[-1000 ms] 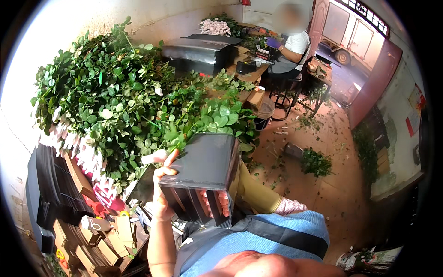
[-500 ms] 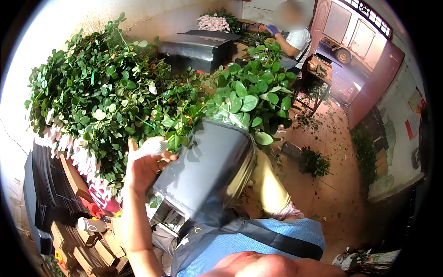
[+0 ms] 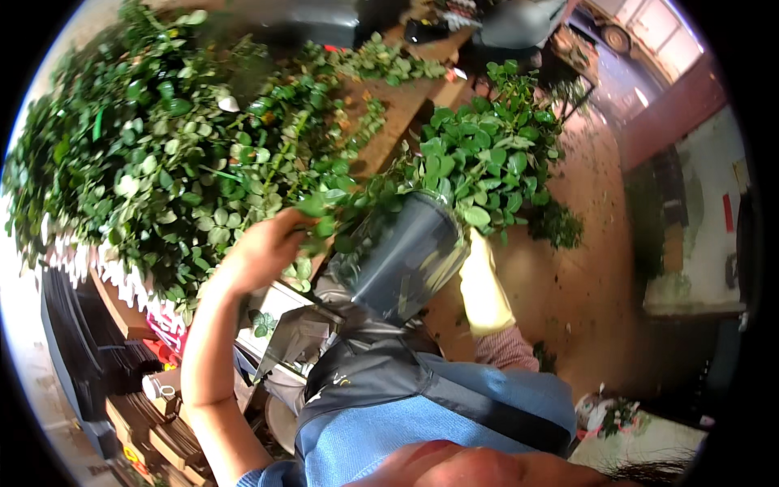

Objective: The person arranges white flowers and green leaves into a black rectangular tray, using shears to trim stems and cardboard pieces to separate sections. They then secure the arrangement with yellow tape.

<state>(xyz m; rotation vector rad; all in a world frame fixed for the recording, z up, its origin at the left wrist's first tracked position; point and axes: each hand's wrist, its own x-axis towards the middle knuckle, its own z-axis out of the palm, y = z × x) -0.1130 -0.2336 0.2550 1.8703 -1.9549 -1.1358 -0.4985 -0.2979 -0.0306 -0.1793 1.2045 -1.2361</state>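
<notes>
A grey plastic bucket (image 3: 406, 260) full of leafy green stems (image 3: 479, 154) is tilted against my front, its mouth pointing up and right. My left hand (image 3: 260, 247) is bare, at the bucket's rim, its fingers closed on a few of the stems. My right hand (image 3: 483, 288) wears a yellow glove and reaches up behind the bucket's right side, holding it; its fingers are hidden by the bucket. I wear a dark apron (image 3: 381, 365) over a blue top.
A large mass of green foliage (image 3: 154, 154) covers the bench at left, above white wrappers (image 3: 122, 276). A wooden table (image 3: 398, 97) runs behind. Cardboard boxes (image 3: 154, 430) sit lower left. The brown floor (image 3: 584, 284) carries leaf scraps and a green bunch (image 3: 560, 223).
The bucket has gone from upright to tilted right and risen. My left hand left the bucket's side for the stems at its rim. The seated person at the back is out of view.
</notes>
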